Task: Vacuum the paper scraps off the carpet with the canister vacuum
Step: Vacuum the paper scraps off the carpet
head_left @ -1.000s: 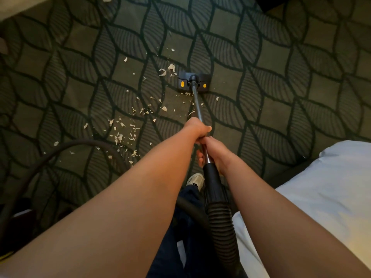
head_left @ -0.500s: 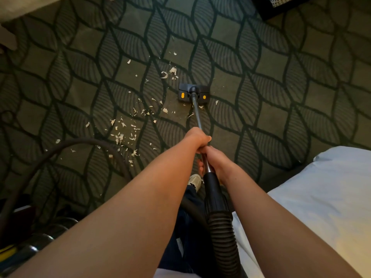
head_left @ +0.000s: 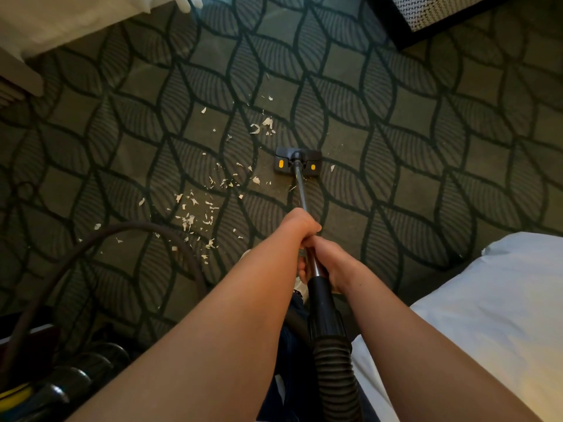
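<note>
Both hands were clamped on the wand point(head_left: 300, 190): the left grip point(head_left: 300, 223) further down the metal tube, the right grip point(head_left: 327, 260) touching it from behind, just above the black cuff of the hose point(head_left: 335, 360). The floor head point(head_left: 298, 162) sat flat on the carpet point(head_left: 396, 141). Most of the paper scraps point(head_left: 195, 214) lay to its left and nearer the person, with a small cluster just beyond it and a single piece just beside its right edge.

To do this pass well, the head probably needed to stay flat and move slowly, in overlapping strokes working leftward into the thick patch. Rushing would likely push the light scraps ahead rather than lift them. A loop of hose lay near the closest scraps, so it was worth keeping it from dragging through them.
</note>
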The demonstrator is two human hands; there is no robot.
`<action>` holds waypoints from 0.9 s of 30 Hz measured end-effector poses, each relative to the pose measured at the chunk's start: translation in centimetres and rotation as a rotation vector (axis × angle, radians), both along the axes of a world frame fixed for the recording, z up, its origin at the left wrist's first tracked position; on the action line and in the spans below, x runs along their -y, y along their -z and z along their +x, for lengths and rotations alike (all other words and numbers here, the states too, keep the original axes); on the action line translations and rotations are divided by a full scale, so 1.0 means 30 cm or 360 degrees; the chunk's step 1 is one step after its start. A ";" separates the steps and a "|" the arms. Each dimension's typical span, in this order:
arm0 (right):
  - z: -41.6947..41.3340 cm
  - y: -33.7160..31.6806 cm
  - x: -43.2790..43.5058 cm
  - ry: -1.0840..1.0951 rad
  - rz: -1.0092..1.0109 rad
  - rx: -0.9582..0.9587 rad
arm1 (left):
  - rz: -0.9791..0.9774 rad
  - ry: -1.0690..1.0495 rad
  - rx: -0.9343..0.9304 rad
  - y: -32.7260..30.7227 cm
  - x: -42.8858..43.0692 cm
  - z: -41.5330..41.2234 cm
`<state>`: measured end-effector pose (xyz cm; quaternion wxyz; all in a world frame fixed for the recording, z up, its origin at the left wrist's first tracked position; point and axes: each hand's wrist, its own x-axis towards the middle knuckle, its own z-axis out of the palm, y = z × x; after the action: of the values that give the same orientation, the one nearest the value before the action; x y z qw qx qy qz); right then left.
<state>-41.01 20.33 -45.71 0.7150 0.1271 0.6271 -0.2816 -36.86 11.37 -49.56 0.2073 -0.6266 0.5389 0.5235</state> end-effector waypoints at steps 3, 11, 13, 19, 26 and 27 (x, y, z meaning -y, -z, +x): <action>0.026 -0.009 -0.011 0.0023 -0.0017 0.0006 | 0.0017 0.0027 0.0014 0.004 -0.005 0.024; 0.108 0.010 -0.054 0.0010 -0.0085 -0.0206 | 0.0054 0.0042 -0.0036 0.019 -0.049 0.103; 0.133 0.005 -0.063 0.0009 -0.0068 -0.0188 | 0.0063 0.0065 -0.0033 0.015 -0.059 0.126; 0.232 0.021 -0.095 -0.0007 -0.0033 -0.0261 | 0.0064 0.0128 -0.0035 0.013 -0.090 0.212; 0.353 0.041 -0.140 0.0033 -0.0015 -0.0274 | 0.0044 0.0192 -0.0051 0.001 -0.135 0.322; 0.370 0.041 -0.148 0.0042 -0.0011 -0.0265 | 0.0041 0.0203 -0.0052 -0.001 -0.142 0.338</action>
<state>-29.90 24.76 -46.95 0.6570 0.1091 0.6818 -0.3028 -26.71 15.65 -49.52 0.2395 -0.5795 0.5743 0.5264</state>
